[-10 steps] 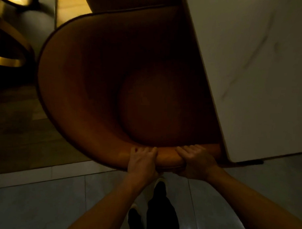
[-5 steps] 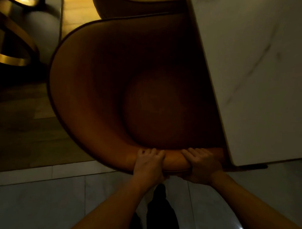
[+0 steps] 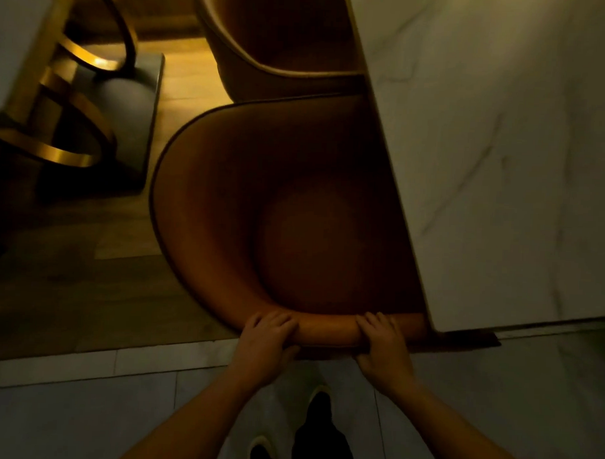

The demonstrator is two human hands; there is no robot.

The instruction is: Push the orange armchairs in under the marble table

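My left hand [image 3: 266,338] and right hand [image 3: 383,342] both grip the padded top edge of the orange armchair [image 3: 226,209], fingers curled over its rim, thumbs underneath. The chair's seat sits partly beneath the marble table [image 3: 502,150], whose edge covers its right side. A second orange armchair [image 3: 277,39] stands just beyond, also tucked under. A gold-framed stand [image 3: 58,117] is to the left.

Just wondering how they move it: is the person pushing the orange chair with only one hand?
No, the left hand and right hand both grip the near armchair's padded rim.
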